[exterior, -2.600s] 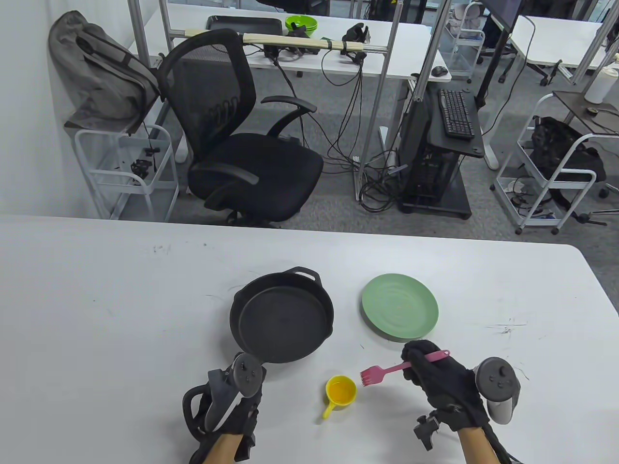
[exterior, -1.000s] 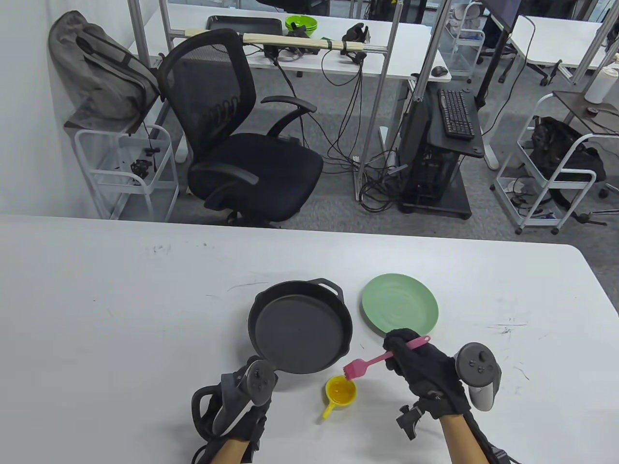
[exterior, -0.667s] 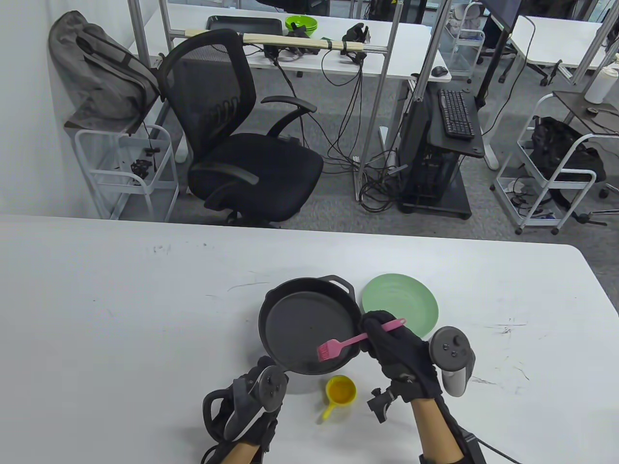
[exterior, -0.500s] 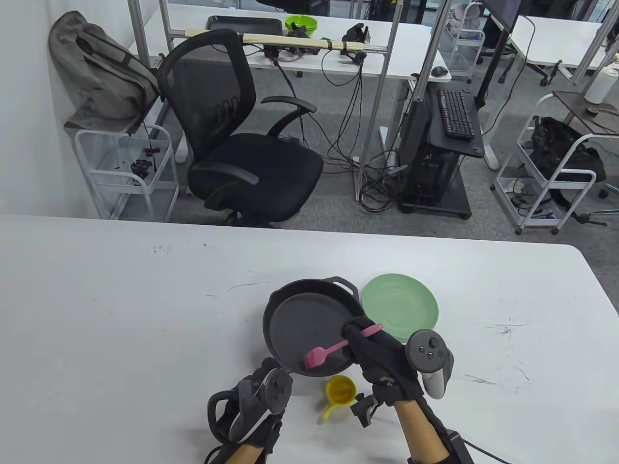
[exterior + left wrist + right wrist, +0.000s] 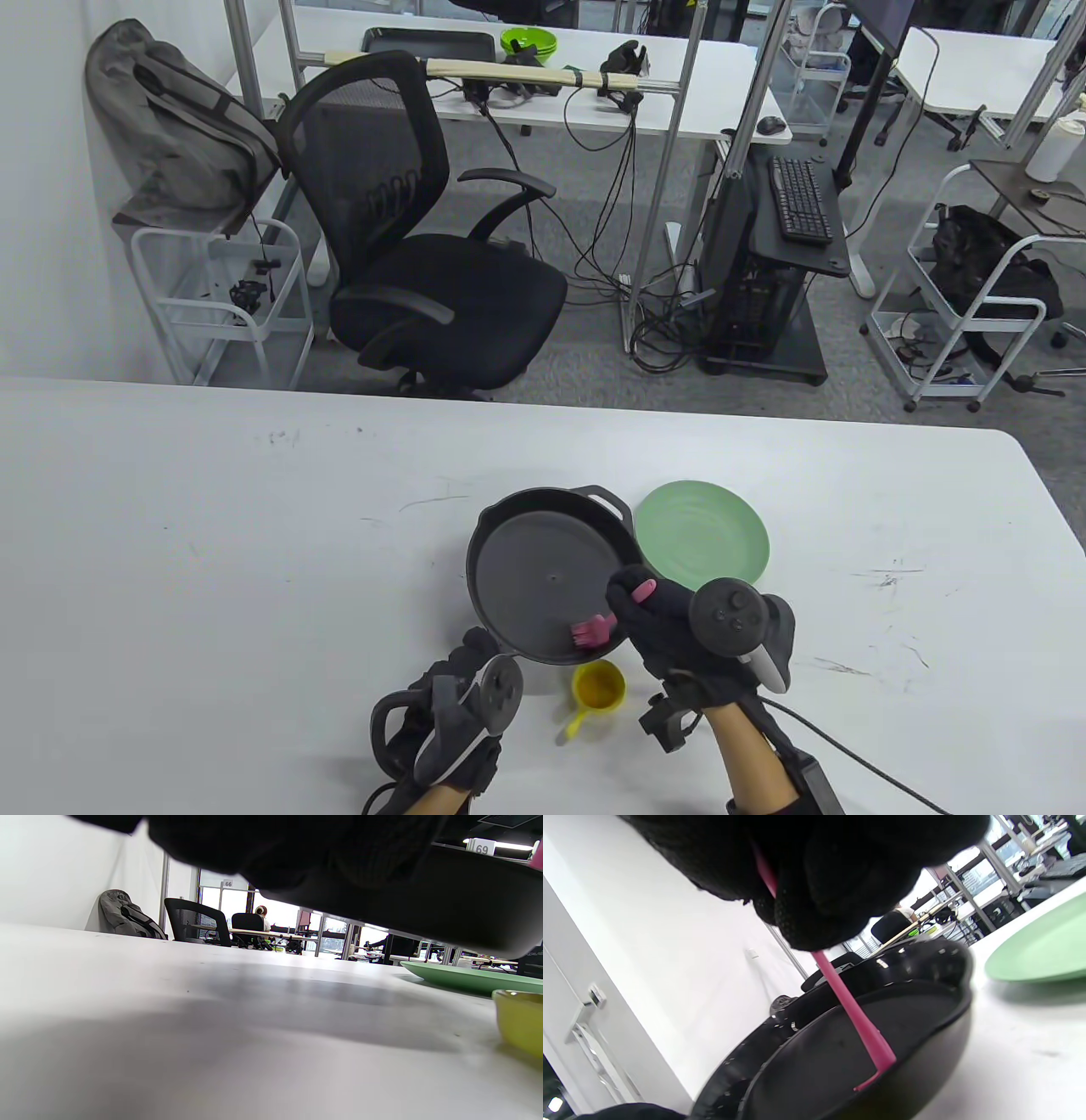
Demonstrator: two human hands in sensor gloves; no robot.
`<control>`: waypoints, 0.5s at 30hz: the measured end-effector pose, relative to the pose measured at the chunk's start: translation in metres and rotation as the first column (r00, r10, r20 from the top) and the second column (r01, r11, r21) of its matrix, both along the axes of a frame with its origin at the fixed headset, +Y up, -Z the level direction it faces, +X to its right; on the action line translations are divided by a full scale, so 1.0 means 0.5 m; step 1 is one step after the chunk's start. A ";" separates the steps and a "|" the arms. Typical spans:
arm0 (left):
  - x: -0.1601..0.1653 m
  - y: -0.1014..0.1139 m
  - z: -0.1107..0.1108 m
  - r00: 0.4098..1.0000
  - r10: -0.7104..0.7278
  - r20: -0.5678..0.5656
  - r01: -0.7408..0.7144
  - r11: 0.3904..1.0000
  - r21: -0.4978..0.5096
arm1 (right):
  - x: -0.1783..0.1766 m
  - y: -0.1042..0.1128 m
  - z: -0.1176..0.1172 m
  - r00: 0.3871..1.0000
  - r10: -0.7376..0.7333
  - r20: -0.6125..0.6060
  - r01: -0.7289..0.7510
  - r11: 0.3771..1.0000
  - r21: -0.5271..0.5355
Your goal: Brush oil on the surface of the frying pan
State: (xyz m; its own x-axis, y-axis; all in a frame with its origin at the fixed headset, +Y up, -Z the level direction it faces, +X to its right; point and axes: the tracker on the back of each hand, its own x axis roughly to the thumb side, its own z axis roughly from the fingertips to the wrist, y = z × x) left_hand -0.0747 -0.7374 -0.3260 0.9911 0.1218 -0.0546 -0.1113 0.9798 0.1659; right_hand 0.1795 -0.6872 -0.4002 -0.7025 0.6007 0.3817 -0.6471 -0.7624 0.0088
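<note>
The black cast-iron frying pan (image 5: pixel 543 569) is held just off the table by my left hand (image 5: pixel 471 675), which grips its handle at the near-left rim; the handle itself is hidden under the glove. The pan's underside (image 5: pixel 424 904) hangs above its shadow in the left wrist view. My right hand (image 5: pixel 657 615) grips the pink silicone brush (image 5: pixel 591 631), bristles down on the pan floor near the front-right rim. The brush handle (image 5: pixel 848 1001) slants down into the pan (image 5: pixel 818 1065). The yellow oil cup (image 5: pixel 598 686) stands just in front of the pan.
A green plate (image 5: pixel 702 543) lies right of the pan, almost touching its rim; it also shows in the left wrist view (image 5: pixel 466 978) and the right wrist view (image 5: pixel 1043 955). The yellow cup (image 5: pixel 519 1022) sits close to my left hand. A white table (image 5: pixel 212 552) stretches left.
The pan has shifted right and toward me in my left hand. My right hand carried the brush from over the yellow cup left into the pan and tipped it steeper, bristles down.
</note>
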 end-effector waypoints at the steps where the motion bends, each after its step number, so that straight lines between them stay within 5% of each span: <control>1: 0.001 0.000 0.000 1.000 -0.003 0.002 0.003 1.000 -0.003 | 0.005 0.001 0.000 1.000 0.004 0.000 -0.004 1.000 0.001; 7: 0.002 -0.001 0.000 1.000 0.004 0.014 -0.004 1.000 -0.007 | 0.032 0.031 0.007 0.997 -0.069 0.022 0.068 0.997 0.046; 15: 0.016 -0.004 0.003 0.999 0.004 0.041 -0.003 1.000 -0.002 | 0.000 0.016 0.007 0.997 0.080 -0.021 -0.080 0.997 0.020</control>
